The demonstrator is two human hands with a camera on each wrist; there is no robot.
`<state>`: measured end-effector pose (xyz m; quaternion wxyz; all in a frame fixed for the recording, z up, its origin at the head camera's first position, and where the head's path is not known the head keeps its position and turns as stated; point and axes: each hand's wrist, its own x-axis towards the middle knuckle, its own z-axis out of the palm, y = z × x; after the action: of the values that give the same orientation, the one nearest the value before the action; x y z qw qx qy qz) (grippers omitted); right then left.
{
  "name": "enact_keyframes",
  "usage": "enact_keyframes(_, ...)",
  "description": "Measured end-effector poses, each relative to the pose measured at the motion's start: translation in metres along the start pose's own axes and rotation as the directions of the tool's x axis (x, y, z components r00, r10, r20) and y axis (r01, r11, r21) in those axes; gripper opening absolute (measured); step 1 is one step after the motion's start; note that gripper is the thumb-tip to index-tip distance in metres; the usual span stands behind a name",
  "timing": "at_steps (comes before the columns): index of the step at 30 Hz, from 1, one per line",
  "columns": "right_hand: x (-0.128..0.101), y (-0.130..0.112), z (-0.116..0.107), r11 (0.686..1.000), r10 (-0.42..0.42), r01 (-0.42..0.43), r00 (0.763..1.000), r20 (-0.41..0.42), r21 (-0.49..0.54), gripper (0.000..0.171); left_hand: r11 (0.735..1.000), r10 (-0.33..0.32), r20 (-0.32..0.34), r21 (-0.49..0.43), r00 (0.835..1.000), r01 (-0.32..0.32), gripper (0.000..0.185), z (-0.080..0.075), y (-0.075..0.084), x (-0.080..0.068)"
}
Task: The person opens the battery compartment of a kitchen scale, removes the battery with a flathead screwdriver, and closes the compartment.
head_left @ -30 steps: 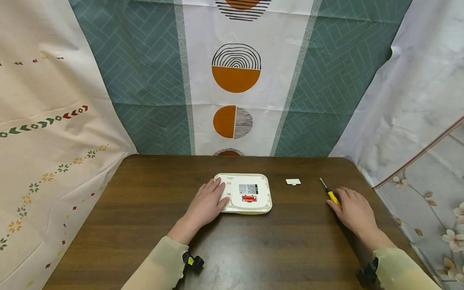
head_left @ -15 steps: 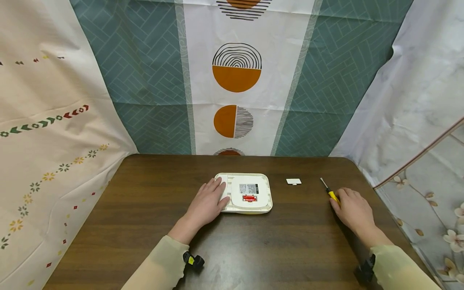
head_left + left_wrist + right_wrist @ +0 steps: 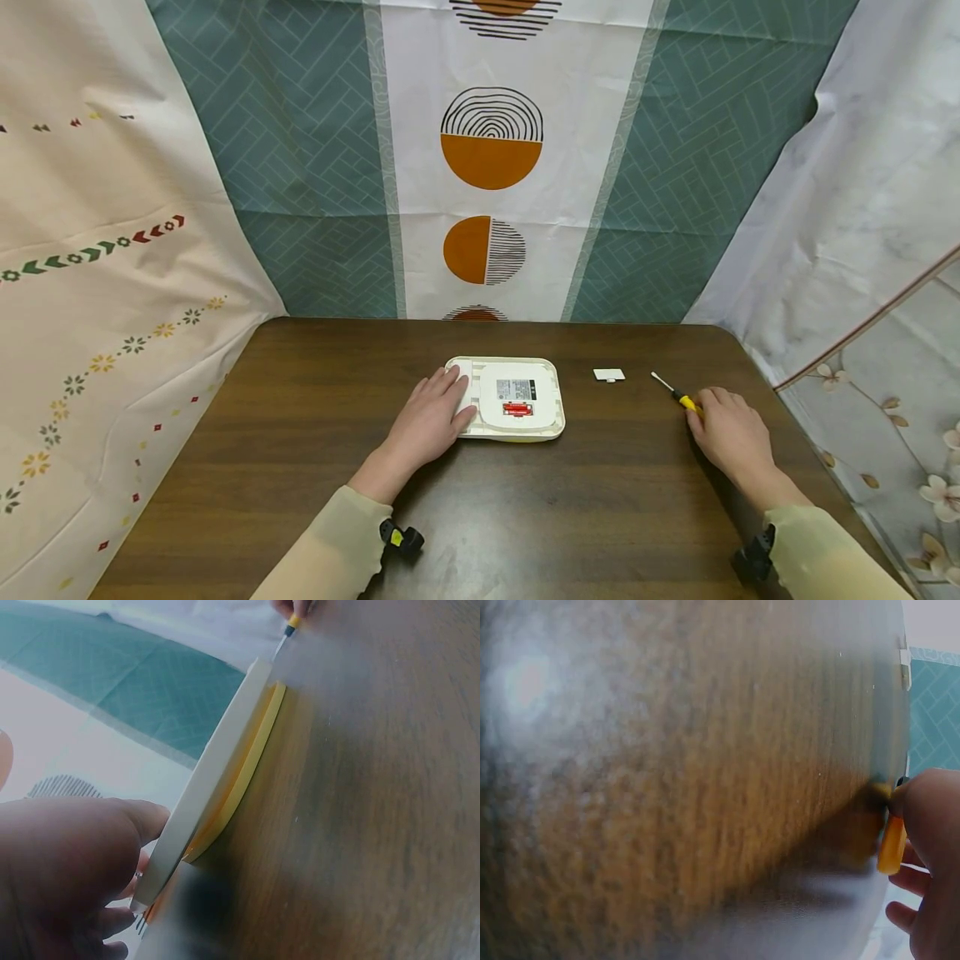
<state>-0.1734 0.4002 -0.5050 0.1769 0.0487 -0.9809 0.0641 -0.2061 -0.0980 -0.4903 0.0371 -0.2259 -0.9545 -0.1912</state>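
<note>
A white rounded-rectangular device (image 3: pixel 556 400) lies on the table with a printed label (image 3: pixel 516 389) and a red battery (image 3: pixel 517 409) in its open slot. My left hand (image 3: pixel 429 417) rests on the device's left end, its thumb near the front rim; the left wrist view shows a yellow layer (image 3: pixel 247 769) underneath. At the right, my right hand (image 3: pixel 729 429) pinches a screwdriver (image 3: pixel 689 404) by its yellow handle. The shaft points up and left, away from the device. In the right wrist view, the orange-looking handle (image 3: pixel 892 844) shows below the thumb.
A small white battery cover (image 3: pixel 608 375) with a tab lies between the device and the screwdriver. The brown wooden table (image 3: pixel 525 500) ends at a patterned curtain (image 3: pixel 495 250) behind it, with more cloth hanging at both sides.
The screwdriver's tip has swung left in my right hand, and the right thumb has shifted slightly along the handle. My left hand and the device have stayed in place.
</note>
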Motion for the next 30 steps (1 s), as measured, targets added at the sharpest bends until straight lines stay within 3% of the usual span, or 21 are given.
enact_keyframes(7, 0.000, -0.002, -0.002, 1.000, -0.012, 0.013, 0.998, -0.056, 0.011, 0.019, 1.000, -0.006, 0.010, -0.001, 1.000, 0.006, 0.064, 0.000, 0.000, 0.001)
enact_keyframes(30, 0.008, -0.018, -0.013, 0.995, -0.025, 0.035, 0.995, -0.101, 0.091, 0.021, 1.000, -0.002, 0.007, -0.009, 1.000, 0.002, 0.063, 0.000, -0.001, 0.001)
